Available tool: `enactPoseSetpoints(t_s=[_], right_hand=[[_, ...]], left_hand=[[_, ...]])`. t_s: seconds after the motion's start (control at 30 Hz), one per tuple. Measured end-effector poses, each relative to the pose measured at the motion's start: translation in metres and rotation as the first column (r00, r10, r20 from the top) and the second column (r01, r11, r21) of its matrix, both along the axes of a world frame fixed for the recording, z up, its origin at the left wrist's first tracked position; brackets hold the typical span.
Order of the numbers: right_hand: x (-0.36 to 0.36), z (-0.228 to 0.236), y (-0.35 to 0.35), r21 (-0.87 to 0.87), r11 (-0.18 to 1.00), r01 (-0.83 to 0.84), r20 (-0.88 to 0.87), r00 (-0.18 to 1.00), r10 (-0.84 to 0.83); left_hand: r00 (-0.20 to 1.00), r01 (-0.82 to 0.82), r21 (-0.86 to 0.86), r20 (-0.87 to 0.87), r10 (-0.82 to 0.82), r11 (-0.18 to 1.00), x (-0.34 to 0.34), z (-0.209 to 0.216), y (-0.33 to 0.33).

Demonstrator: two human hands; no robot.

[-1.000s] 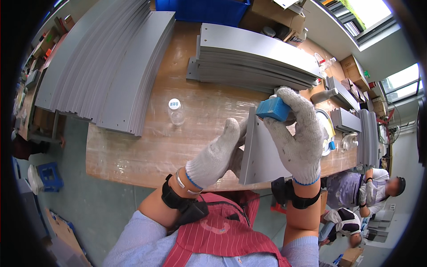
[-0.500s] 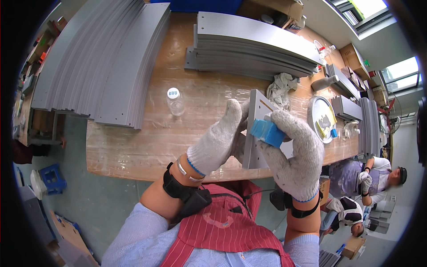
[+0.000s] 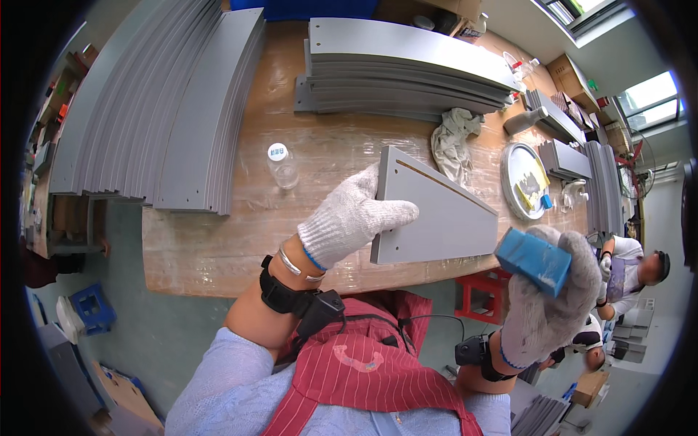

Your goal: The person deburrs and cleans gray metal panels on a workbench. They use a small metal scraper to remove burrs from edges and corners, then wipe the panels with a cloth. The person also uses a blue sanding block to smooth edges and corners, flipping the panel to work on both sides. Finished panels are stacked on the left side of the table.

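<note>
My left hand (image 3: 349,218), in a white knit glove, grips the left end of a grey board (image 3: 436,221), thumb on its broad face and fingers hidden behind. The board is tilted up over the table's front edge; a narrow slot runs along its upper edge and small holes show near the left end. Off the board's right end, my right hand (image 3: 552,305), gloved too, holds a blue sanding block (image 3: 534,261) between thumb and fingers. A gap separates the block from the board.
Stacks of grey boards stand at the left (image 3: 160,109) and the back (image 3: 407,65) of the table (image 3: 218,254). A clear bottle (image 3: 283,171), a rag (image 3: 454,145) and a round white lid (image 3: 518,182) lie around. A red stool (image 3: 483,296) stands below; another person (image 3: 625,269) is at right.
My right hand has moved right and down with the blue block, away from the board. The board has turned so its broad face shows, still in my left hand.
</note>
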State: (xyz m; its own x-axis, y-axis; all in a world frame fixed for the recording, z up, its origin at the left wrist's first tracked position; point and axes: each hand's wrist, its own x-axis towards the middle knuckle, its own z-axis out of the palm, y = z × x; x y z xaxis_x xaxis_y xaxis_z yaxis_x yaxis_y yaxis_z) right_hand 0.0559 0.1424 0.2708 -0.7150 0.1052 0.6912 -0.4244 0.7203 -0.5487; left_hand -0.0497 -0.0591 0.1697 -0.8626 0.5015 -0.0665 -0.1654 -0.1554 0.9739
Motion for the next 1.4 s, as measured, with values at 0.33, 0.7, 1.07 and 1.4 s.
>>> enactPoseSetpoints(t_s=[0.33,0.7,1.07,1.4], right_hand=[[-0.056,-0.022,-0.033,-0.175,0.972,-0.157,0.121,0.976,0.18],[-0.053,-0.04,-0.031,-0.203,0.977,-0.068,0.223,0.968,0.114],[-0.054,-0.047,-0.026,-0.212,0.973,-0.091,0.226,0.964,0.139],[-0.074,0.035,-0.021,0.267,0.814,-0.516,0.395,0.829,0.396]], left_hand=[[0.992,0.127,0.004,0.024,-0.127,0.992,0.023,0.006,-0.007],[0.983,0.182,-0.068,0.016,-0.181,0.981,0.021,0.003,-0.014],[0.986,0.167,-0.078,-0.009,-0.168,0.983,0.02,0.003,-0.016],[0.942,0.198,-0.24,-0.223,-0.252,0.951,0.022,0.013,-0.015]])
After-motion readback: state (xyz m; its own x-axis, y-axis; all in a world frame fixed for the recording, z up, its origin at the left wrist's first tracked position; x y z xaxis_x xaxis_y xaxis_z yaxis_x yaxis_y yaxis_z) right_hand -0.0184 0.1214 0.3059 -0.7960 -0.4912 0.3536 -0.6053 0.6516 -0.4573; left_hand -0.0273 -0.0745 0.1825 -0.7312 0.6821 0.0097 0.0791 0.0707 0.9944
